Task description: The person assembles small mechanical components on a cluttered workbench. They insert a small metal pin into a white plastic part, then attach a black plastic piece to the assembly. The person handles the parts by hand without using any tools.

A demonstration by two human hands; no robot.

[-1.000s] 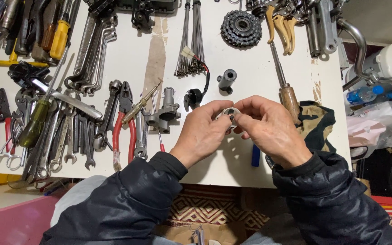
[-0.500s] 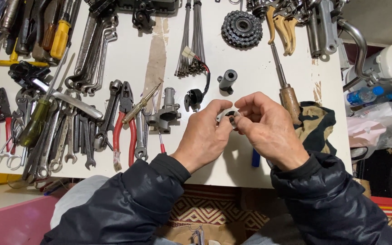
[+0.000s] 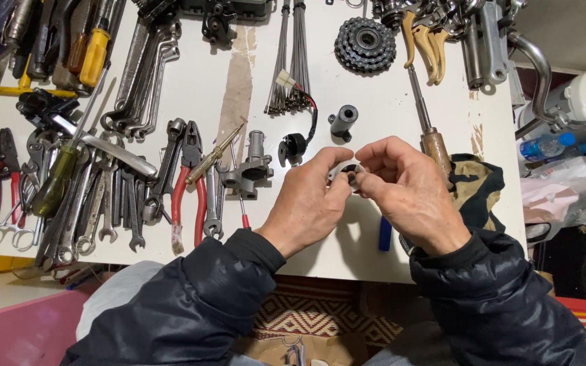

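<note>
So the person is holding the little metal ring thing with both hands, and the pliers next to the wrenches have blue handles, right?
Not quite. The head view shows the pliers have red handles, not blue. The rest holds: the left hand and right hand both pinch the small metal ring part, and the pliers lie beside the wrenches.

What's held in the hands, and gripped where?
A small metal ring part, pinched at its rim between the fingers of left hand and right hand.

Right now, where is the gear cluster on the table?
The gear cluster lies at the far edge of the white table, right of centre, between the bundle of spokes and the yellow-handled levers.
</note>
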